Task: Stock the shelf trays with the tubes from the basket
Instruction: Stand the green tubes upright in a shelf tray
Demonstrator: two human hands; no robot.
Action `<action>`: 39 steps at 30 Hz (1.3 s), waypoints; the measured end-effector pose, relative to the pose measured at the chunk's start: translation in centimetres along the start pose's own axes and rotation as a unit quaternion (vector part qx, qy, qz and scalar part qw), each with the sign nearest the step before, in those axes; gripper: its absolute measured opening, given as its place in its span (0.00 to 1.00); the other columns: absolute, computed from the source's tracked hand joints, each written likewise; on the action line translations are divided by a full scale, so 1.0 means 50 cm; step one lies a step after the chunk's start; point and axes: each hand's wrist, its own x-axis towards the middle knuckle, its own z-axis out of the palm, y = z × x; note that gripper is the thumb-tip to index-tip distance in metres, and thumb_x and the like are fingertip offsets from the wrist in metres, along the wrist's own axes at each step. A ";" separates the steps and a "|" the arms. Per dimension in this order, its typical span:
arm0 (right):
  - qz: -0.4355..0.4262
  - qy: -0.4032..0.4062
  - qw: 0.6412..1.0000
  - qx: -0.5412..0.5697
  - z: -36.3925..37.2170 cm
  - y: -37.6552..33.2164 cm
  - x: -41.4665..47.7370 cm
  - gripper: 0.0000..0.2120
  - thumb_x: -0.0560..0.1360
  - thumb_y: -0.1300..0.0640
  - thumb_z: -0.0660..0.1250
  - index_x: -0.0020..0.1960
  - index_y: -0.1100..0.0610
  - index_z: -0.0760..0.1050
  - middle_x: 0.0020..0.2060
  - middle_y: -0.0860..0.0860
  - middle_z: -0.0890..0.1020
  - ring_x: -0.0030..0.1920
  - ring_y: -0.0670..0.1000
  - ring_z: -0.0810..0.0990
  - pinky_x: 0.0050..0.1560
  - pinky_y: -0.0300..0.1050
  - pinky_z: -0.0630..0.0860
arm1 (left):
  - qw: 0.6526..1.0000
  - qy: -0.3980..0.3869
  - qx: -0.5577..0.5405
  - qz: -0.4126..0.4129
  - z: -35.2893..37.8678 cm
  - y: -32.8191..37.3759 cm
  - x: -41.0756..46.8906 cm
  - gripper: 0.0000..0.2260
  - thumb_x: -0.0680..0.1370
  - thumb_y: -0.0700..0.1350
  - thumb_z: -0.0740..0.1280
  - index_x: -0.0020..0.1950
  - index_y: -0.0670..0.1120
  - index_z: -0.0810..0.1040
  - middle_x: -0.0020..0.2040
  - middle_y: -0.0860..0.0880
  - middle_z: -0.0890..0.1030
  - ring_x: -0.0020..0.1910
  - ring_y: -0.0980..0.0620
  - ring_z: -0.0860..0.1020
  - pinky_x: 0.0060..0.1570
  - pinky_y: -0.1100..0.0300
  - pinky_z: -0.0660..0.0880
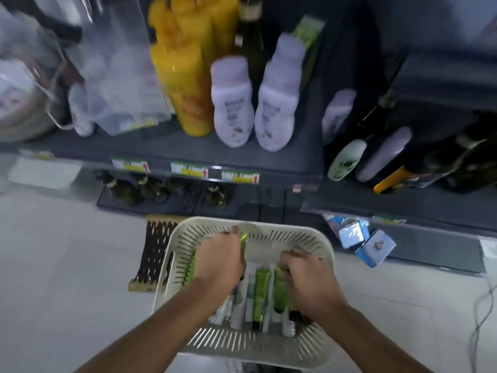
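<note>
Your left hand point(217, 261) and right hand point(309, 277) sit inside the slotted cream plastic basket point(250, 345). Both sets of fingers curl around glossy green and white tubes point(260, 292), fingertips mostly hidden. Beyond, blurred yellow bottles point(185, 84) stand on the dark shelf point(188, 154).

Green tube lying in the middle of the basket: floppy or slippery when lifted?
Probably light and somewhat bendy: the green tube is slim and flat-ended. Its shiny skin may slip when pinched. Wedged between white tubes in the basket, it seems unlikely to roll.
</note>
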 end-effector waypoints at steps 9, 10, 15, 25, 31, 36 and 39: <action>-0.056 0.213 0.971 -0.089 -0.421 -0.010 -0.161 0.01 0.74 0.56 0.66 0.44 0.51 0.74 0.42 0.47 0.76 0.36 0.55 0.80 0.32 0.50 0.75 | 0.968 0.163 -0.039 0.186 -0.397 0.174 -0.069 0.10 0.79 0.50 0.60 0.57 0.49 0.74 0.45 0.47 0.82 0.42 0.39 0.81 0.34 0.53 0.72; -0.059 0.235 0.965 -0.097 -0.464 0.000 -0.179 0.02 0.74 0.57 0.67 0.43 0.52 0.75 0.41 0.47 0.77 0.35 0.55 0.80 0.31 0.50 0.76 | 0.959 0.186 -0.049 0.210 -0.434 0.204 -0.070 0.09 0.78 0.49 0.60 0.54 0.48 0.75 0.43 0.46 0.81 0.39 0.38 0.81 0.31 0.53 0.71; -0.032 0.283 0.954 -0.094 -0.659 0.078 -0.271 0.02 0.75 0.54 0.63 0.43 0.51 0.74 0.42 0.47 0.79 0.39 0.55 0.79 0.37 0.48 0.73 | 0.918 0.254 -0.057 0.301 -0.588 0.392 -0.055 0.06 0.78 0.48 0.64 0.52 0.47 0.74 0.46 0.46 0.82 0.42 0.38 0.80 0.33 0.53 0.69; -0.020 0.332 0.941 -0.061 -0.948 0.367 -0.457 0.03 0.72 0.52 0.67 0.42 0.48 0.73 0.40 0.42 0.78 0.41 0.47 0.78 0.43 0.50 0.76 | 0.894 0.252 -0.010 0.369 -0.721 0.818 -0.058 0.06 0.79 0.51 0.61 0.50 0.50 0.73 0.44 0.49 0.80 0.43 0.42 0.79 0.36 0.52 0.73; -0.003 0.318 0.947 -0.050 -1.071 0.554 -0.573 0.05 0.73 0.51 0.69 0.40 0.46 0.74 0.38 0.38 0.78 0.39 0.40 0.77 0.41 0.40 0.73 | 0.889 0.258 -0.033 0.378 -0.774 1.072 -0.072 0.07 0.81 0.54 0.59 0.54 0.54 0.74 0.45 0.50 0.82 0.48 0.44 0.78 0.42 0.51 0.75; 0.013 0.306 0.952 -0.027 -1.149 0.669 -0.643 0.05 0.71 0.51 0.71 0.39 0.45 0.75 0.40 0.35 0.79 0.42 0.39 0.78 0.37 0.35 0.71 | 0.872 0.257 -0.086 0.408 -0.797 1.249 -0.069 0.08 0.81 0.54 0.59 0.53 0.55 0.78 0.44 0.52 0.82 0.48 0.48 0.77 0.43 0.54 0.74; 0.003 0.323 0.946 -0.024 -1.189 0.719 -0.661 0.06 0.70 0.52 0.72 0.39 0.45 0.75 0.42 0.33 0.78 0.41 0.39 0.78 0.36 0.36 0.69 | 0.851 0.256 -0.103 0.446 -0.804 1.334 -0.052 0.08 0.80 0.52 0.63 0.50 0.55 0.82 0.44 0.54 0.80 0.47 0.51 0.73 0.44 0.56 0.71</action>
